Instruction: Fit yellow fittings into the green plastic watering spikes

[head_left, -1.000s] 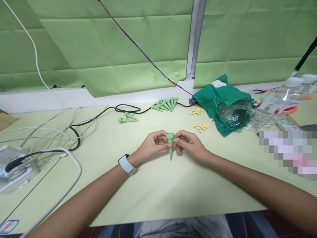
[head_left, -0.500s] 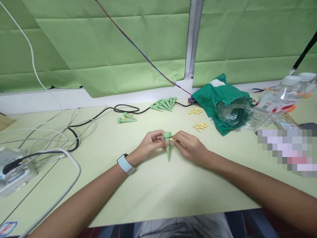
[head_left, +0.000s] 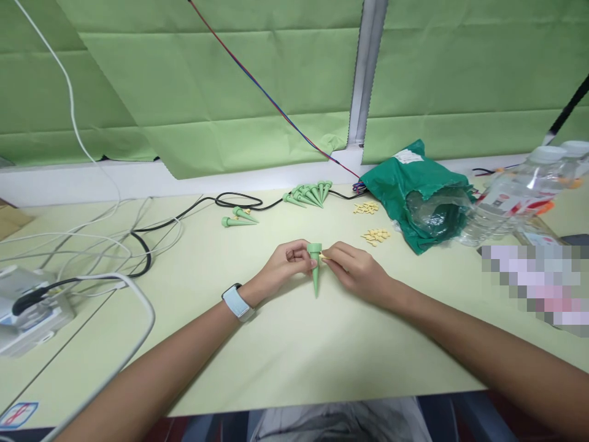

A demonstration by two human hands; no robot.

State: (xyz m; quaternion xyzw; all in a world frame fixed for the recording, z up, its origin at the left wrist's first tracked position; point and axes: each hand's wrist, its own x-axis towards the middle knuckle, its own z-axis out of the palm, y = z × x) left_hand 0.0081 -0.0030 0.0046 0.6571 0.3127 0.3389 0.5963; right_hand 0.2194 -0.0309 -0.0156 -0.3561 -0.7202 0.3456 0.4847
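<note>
Between the fingers of my left hand (head_left: 293, 261) is a green plastic spike (head_left: 315, 279), its wide cap up and its point down. My right hand (head_left: 352, 268) pinches a small yellow piece (head_left: 323, 257) against the side of the spike, just under the cap; how far it goes in is hidden by the fingers. Two piles of the same yellow pieces, a far pile (head_left: 366, 208) and a near pile (head_left: 376, 236), lie beyond my right hand. Several green spikes (head_left: 307, 193) lie together at the back, and two more spikes (head_left: 239, 221) rest further left with yellow bits by them.
A torn green bag (head_left: 416, 196) lies at the back right beside clear plastic bottles (head_left: 519, 190). White and black cables (head_left: 145, 252) tangle across the left of the table (head_left: 276, 350), near a power strip (head_left: 34, 307). A green curtain (head_left: 257, 86) hangs behind.
The view has shifted slightly, so everything sits a little further right. Both hands keep their hold, and the yellow piece appears closer against the spike, with less of it showing.
</note>
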